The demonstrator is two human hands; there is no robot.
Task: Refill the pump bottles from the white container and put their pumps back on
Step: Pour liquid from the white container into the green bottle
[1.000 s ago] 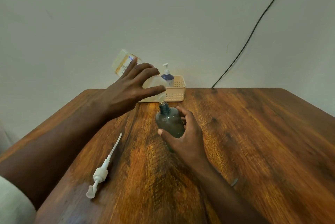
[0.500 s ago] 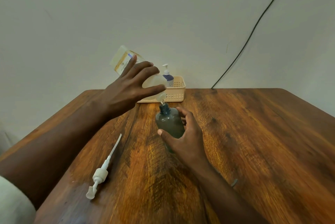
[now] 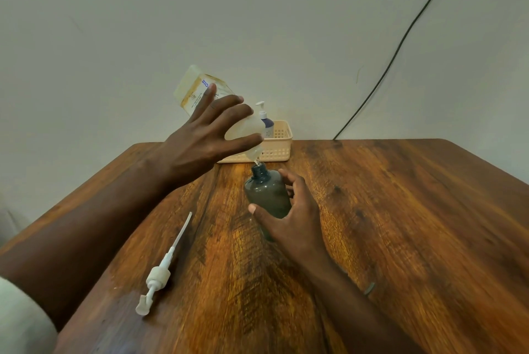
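Observation:
My left hand (image 3: 204, 141) grips the white container (image 3: 197, 90), tipped spout-down so its nozzle sits just above the open neck of a dark grey bottle (image 3: 266, 190). A thin stream runs from nozzle to neck. My right hand (image 3: 294, 219) wraps round the grey bottle's lower body and holds it upright on the wooden table (image 3: 400, 224). The bottle's white pump (image 3: 159, 276) lies flat on the table to the left, its dip tube pointing away from me. A second bottle with a blue body and a white pump (image 3: 266, 121) stands in the basket behind.
A cream plastic basket (image 3: 279, 144) sits at the table's far edge against the wall. A black cable (image 3: 395, 58) runs down the wall to the right. The table's right half holds nothing in view.
The white container's base has tipped slightly higher in my left hand. The grey bottle, my right hand and the pump have stayed put.

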